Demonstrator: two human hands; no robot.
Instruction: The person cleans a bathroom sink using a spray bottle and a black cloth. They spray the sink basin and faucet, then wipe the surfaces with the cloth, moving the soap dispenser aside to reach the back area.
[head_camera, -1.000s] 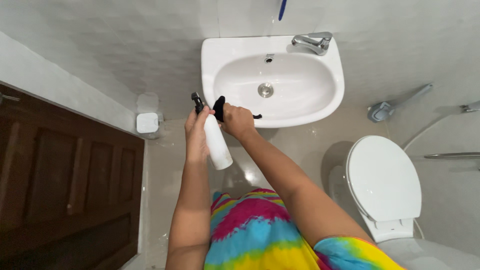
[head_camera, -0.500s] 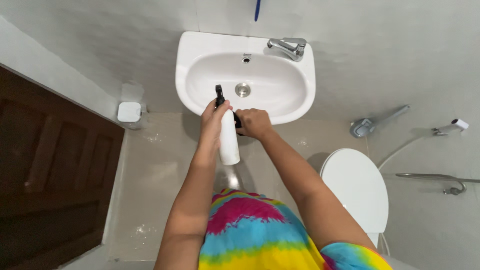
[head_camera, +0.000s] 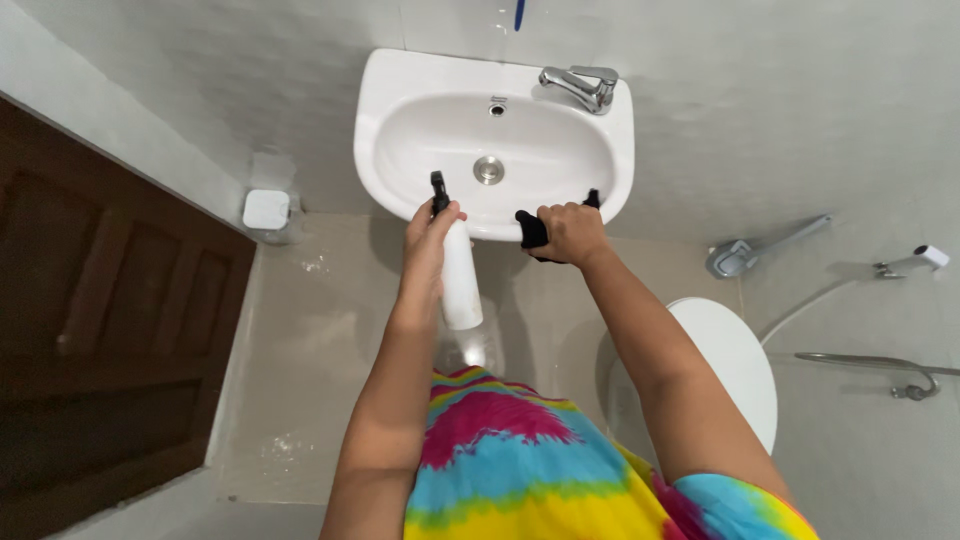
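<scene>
My left hand grips a white spray bottle with a black trigger head, held upright at the front rim of a white wall-mounted sink. The nozzle points over the basin. My right hand is closed on a black cloth and rests against the sink's front right rim. A chrome tap sits at the sink's back right, and a metal drain lies in the middle of the basin.
A white toilet with its lid down stands at the right. A hand sprayer, its hose and a metal rail are on the right wall. A small white bin stands left of the sink. A dark wooden door fills the left.
My right hand has moved with the black cloth from beside the bottle to the sink's front right rim. The left hand and bottle stay at the front rim.
</scene>
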